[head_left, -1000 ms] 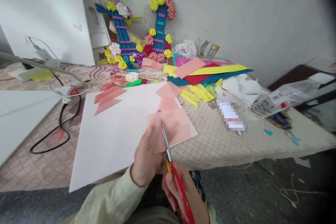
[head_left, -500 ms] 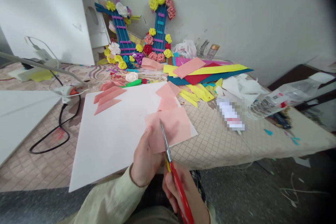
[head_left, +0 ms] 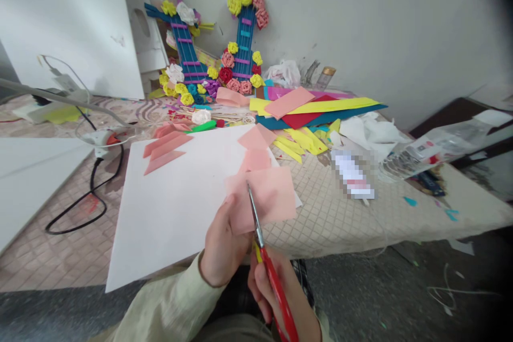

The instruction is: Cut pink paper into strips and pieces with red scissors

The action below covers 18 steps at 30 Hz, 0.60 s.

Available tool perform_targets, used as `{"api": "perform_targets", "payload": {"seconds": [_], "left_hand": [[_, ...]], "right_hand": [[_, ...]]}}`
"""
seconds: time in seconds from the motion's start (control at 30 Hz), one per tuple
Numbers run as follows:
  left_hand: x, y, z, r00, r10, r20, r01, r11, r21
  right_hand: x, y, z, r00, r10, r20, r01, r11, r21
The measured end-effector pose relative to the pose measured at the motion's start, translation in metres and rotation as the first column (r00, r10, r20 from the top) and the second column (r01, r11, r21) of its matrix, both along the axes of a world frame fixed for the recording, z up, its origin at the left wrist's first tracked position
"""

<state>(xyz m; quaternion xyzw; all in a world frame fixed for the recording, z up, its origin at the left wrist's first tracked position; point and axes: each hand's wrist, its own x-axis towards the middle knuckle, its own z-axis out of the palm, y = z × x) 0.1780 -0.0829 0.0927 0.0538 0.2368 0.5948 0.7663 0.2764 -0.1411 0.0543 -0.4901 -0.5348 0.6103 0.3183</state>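
Observation:
My left hand [head_left: 224, 243] pinches the left end of a thin pink piece of paper [head_left: 276, 192], thumb on top and the other fingers underneath. In my right hand [head_left: 280, 283] is a pair of scissors [head_left: 276, 283] with red handles. Their metal blades point away from me and lie across the pink paper, close to my left thumb; the lower blade is hidden. Two more pink pieces [head_left: 256, 137] lie just beyond the held one, on the corner of a large white sheet [head_left: 168, 214]. Several slanted pink strips [head_left: 168, 144] rest at that sheet's upper left.
Yellow, blue and red paper strips [head_left: 320, 107] lie at the back right, with white tissue [head_left: 368, 131] and a plastic bottle [head_left: 436, 149] beyond. Two flower-trimmed blue paper guitars [head_left: 243, 45] lean on the wall. A glue gun [head_left: 104, 139] and black cable are at left.
The held pink paper has shifted slightly right and tilted a little. The scissors and both hands have moved slightly to the right with it.

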Motion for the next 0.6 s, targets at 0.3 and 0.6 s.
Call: {"api": "perform_targets", "payload": {"seconds": [0.3,0.6], "left_hand": [[-0.001,0.0002,-0.0032,0.999,-0.026,-0.043,0.026,1.0,0.002],[-0.0036,0.0048,-0.0051,0.995,0.064,-0.083,-0.058,0.996,0.071]], "right_hand": [[0.0014,0.0013,0.0003,0.997,-0.023,0.076,0.017,0.997,0.076],[0.0013,0.0018,0.0038,1.0,-0.001,0.025,0.001,1.0,0.014]]}}
